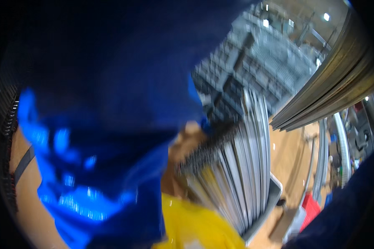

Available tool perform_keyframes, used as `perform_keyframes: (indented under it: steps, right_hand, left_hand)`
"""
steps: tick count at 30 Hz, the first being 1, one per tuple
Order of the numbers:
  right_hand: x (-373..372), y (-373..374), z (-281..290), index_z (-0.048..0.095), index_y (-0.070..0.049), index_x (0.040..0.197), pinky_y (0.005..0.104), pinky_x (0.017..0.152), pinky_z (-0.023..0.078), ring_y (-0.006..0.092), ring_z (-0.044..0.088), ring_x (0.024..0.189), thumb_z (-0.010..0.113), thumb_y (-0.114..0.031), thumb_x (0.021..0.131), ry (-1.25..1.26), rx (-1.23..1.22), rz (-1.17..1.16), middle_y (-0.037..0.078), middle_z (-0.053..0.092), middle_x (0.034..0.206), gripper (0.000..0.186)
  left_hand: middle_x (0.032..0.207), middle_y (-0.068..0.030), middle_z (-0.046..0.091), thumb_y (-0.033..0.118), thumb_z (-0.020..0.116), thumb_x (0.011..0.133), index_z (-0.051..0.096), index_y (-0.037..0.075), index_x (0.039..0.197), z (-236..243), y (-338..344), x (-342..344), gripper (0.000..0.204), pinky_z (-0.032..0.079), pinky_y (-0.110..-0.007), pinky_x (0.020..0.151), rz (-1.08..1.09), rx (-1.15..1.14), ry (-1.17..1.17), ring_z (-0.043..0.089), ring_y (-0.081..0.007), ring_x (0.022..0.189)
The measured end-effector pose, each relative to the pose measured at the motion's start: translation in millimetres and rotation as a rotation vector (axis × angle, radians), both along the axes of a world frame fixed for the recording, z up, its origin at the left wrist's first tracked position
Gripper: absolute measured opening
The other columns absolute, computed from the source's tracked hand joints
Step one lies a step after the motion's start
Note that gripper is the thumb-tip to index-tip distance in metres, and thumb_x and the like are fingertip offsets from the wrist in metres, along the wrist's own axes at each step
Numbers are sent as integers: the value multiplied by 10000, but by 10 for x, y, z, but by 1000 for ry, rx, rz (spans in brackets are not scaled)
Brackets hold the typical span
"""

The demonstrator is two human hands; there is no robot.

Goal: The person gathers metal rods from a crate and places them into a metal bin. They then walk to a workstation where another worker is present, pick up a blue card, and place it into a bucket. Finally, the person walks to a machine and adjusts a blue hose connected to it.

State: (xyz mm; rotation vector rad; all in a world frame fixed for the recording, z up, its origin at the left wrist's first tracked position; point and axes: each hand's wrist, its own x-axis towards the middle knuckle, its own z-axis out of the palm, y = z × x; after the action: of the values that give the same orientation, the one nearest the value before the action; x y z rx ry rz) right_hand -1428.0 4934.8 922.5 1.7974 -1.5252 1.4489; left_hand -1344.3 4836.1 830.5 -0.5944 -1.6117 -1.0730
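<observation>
Motion blurs the view, and dark and bright blue cloth (108, 166) covers much of the left and middle. Beside its right edge a blurred skin-toned patch (189, 137), perhaps my left hand, borders a row of thin flat sheets (237, 166); its fingers cannot be made out. These pale-edged sheets stand packed in a grey bin (274, 193). At the upper right hangs a thick, fanned stack of thin sheets (328, 83) with brownish faces; what holds it is hidden. A dark blue sleeve (340, 207) comes in at the lower right, its hand out of sight.
Yellow cloth or plastic (195, 224) lies at the bottom, against the bin. Grey stacked crates or racks (262, 62) stand behind. On the right, over the tan floor (293, 153), are a ribbed pale hose (343, 145) and a red object (309, 209).
</observation>
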Motion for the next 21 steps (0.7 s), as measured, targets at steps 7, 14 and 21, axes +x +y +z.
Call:
perform_keyframes:
  steps: [7,14,21]
  right_hand:
    - [407,-896,416,591,-22,1110,313,767,506,168,620,842,747,-130,768,10,-103,35,69,641,962,392]
    - [-139,-1768,-1187,574,-23,1134,323,811,504,174,618,894,760,-128,772,-335,-157,144,80,631,1018,420]
    - [-814,-2729,-3683,604,26,1090,377,828,511,263,656,940,727,-306,817,-641,128,105,143,668,1013,447]
  left_hand:
    - [1056,-72,642,169,777,736,576,37,1155,685,-1240,450,483,516,-321,826,233,-224,119,612,-166,941]
    - [1028,-76,649,195,807,710,593,45,1128,-486,-2353,-315,492,513,-323,813,234,-367,-51,613,-170,913]
    - [1109,-95,649,93,749,732,531,38,1248,-2984,-3307,-531,563,459,-330,928,90,-68,-851,597,-153,1021]
